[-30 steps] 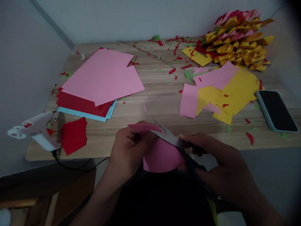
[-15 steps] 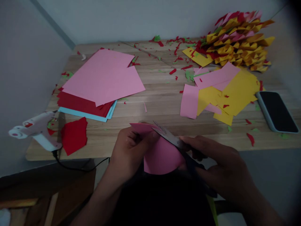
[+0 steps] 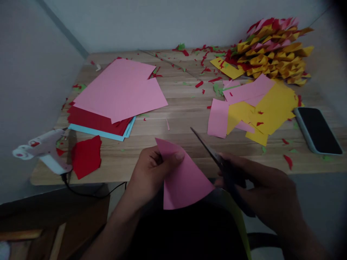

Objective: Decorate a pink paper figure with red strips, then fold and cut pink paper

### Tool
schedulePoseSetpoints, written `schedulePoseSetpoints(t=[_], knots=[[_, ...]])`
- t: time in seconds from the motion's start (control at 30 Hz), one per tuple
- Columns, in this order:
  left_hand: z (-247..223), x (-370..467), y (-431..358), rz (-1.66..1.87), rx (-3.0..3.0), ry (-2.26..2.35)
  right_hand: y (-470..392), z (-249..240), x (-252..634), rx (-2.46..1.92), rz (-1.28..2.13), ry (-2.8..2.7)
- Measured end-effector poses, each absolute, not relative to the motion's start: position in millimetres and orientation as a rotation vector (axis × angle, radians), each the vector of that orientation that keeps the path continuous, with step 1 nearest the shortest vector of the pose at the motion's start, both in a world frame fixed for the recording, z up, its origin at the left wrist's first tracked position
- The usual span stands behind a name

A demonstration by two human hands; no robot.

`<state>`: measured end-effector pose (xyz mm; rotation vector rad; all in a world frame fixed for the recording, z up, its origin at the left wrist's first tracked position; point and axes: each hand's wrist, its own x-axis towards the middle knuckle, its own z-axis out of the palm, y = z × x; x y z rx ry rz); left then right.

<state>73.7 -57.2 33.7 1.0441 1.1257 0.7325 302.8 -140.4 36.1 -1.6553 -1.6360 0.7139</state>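
A piece of pink paper [image 3: 184, 186] is pinched between the thumb and fingers of my left hand [image 3: 153, 173], over the table's front edge. It tapers toward the top and has a curved lower edge. My right hand [image 3: 267, 191] grips dark-handled scissors [image 3: 206, 145] just right of the paper. Their blades look nearly closed and point up and to the left, apart from the paper's slanted edge. The lower right corner of the paper lies close to my right fingers; I cannot tell whether they touch it.
Pink sheets [image 3: 121, 90] cover red and blue ones at left, near a white glue gun [image 3: 48, 150] and red paper pieces [image 3: 86, 157]. Yellow sheets [image 3: 276, 108], a phone [image 3: 318, 130] and a folded-paper decoration [image 3: 279, 54] are at right. Red and green scraps litter the wooden table [image 3: 179, 90].
The scissors have come away from the pink paper, moving right with my right hand, and their blades have closed together. The paper now hangs slightly lower in my left hand.
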Motion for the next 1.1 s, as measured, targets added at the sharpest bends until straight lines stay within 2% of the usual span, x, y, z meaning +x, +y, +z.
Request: schedulePoseSetpoints(t=[0.13,0.4,0.5,0.67,0.8,0.93,1.1], knots=[[30,73,-55,0.719,0.951,1.128,-130,39,318,-1.784,0.758,-1.501],[11,73,-40,0.778,1.036,1.159,-75,0,396,-2.074,0.162,-1.625],[-1,73,-29,0.755,1.266,1.266,-59,-12,414,-2.164,0.117,-1.702],[-5,72,-10,0.511,1.914,1.481,-50,-20,420,-2.079,0.041,-1.832],[8,55,-19,0.525,2.355,1.375,-59,-17,406,-2.117,-0.058,-1.802],[7,31,-51,0.274,2.442,1.245,-76,-10,367,-1.871,-0.055,-1.849],[-16,18,-71,0.239,2.583,1.291,-95,-10,308,-1.428,0.119,-2.006]])
